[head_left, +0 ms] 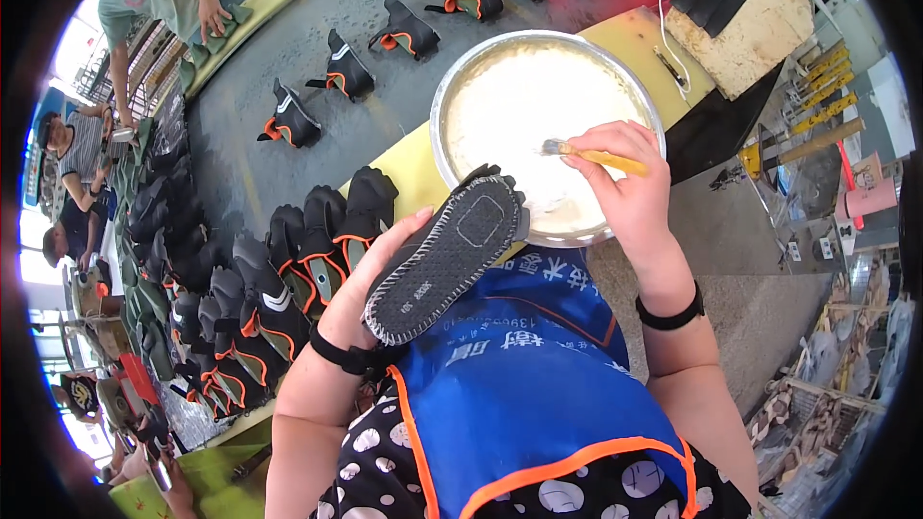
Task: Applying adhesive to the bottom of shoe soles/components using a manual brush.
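Two hands busy: the left hand cups a light, floppy shoe sole-up, gripped from beneath. The right hand pinches a thin brush over the bowl.

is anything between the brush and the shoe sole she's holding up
Nothing visible. The right hand holds the brush with its bristles over the white paste in the metal bowl. The left hand holds the shoe sole-up, its toe reaching the bowl's near rim. Only open space lies between bristles and sole.
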The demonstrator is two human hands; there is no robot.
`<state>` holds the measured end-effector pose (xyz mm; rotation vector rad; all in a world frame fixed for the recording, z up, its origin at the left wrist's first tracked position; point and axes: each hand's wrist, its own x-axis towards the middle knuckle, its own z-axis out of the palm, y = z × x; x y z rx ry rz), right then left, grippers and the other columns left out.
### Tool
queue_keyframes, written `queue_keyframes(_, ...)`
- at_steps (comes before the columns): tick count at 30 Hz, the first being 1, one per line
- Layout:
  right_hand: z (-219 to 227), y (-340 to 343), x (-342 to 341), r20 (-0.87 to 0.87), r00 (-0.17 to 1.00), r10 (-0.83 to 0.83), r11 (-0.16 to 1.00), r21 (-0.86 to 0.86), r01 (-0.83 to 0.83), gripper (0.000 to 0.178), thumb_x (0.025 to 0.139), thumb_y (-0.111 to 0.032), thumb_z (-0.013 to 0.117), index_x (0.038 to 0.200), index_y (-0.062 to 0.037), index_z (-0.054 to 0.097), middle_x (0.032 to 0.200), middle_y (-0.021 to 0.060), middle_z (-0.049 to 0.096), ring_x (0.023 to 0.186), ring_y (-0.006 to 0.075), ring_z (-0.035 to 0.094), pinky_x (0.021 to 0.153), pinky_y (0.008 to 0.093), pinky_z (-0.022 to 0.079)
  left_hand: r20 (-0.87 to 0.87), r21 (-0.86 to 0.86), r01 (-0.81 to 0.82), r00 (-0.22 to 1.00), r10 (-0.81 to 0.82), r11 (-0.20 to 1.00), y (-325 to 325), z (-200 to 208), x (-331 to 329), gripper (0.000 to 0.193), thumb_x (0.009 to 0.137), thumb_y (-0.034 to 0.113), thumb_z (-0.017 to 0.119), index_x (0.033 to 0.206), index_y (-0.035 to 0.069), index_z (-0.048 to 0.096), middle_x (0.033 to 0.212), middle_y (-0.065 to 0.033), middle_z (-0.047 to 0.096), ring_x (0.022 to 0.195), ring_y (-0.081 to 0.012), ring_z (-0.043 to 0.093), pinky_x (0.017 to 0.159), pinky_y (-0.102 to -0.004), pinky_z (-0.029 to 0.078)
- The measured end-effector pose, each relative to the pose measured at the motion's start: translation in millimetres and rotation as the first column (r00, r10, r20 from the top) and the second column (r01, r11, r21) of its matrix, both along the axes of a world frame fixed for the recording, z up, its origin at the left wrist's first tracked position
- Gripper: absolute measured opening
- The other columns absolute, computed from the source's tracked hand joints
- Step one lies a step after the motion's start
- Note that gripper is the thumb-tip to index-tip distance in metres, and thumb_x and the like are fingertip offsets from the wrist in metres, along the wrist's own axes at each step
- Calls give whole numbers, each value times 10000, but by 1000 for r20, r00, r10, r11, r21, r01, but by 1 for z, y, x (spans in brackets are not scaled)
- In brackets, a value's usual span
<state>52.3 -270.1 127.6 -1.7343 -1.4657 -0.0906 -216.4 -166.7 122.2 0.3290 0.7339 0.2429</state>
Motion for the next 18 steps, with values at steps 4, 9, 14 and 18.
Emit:
queue_keyframes(4, 26, -13, -15, -9, 970, 245, 962, 130, -242, 165, 774, -89, 812, 907, -101, 715, 878, 14, 718, 838, 177, 676, 996, 395, 410, 33, -42, 23, 999, -22, 999, 2, 3, 7, 394, 1051, 235, 475, 1339, -21, 559, 1248, -168, 668, 1057, -213, 697, 916, -300, 581)
queue_keyframes(9, 25, -9, -23, -64, 914, 400, 911, 133, -390, 161, 768, -152, 806, 905, -167, 724, 885, -27, 698, 849, 139, 657, 1010, 359, 343, 29, 17, -69, 997, 68, 997, -4, 3, 12, 367, 1051, 218, 472, 1307, -19, 586, 1205, -147, 689, 1039, -188, 697, 915, -279, 568)
queue_keyframes(14, 17, -7, -12, -230, 941, 247, 968, 17, -250, 98, 810, -113, 771, 898, -117, 726, 864, 7, 691, 843, 175, 660, 872, 347, 452, 29, -40, -13, 999, 14, 999, 2, -2, 10, 370, 1049, 212, 471, 1315, -25, 570, 1192, -159, 690, 987, -197, 712, 850, -289, 593)
queue_keyframes(18, 16, -6, -16, -371, 901, 226, 973, 129, -191, 123, 797, -37, 772, 907, -64, 723, 855, 62, 677, 811, 214, 659, 712, 314, 507, 39, 58, -8, 999, 5, 998, 2, -18, 4, 369, 1054, 222, 441, 1297, -23, 572, 1127, -196, 698, 805, -239, 738, 662, -348, 636)
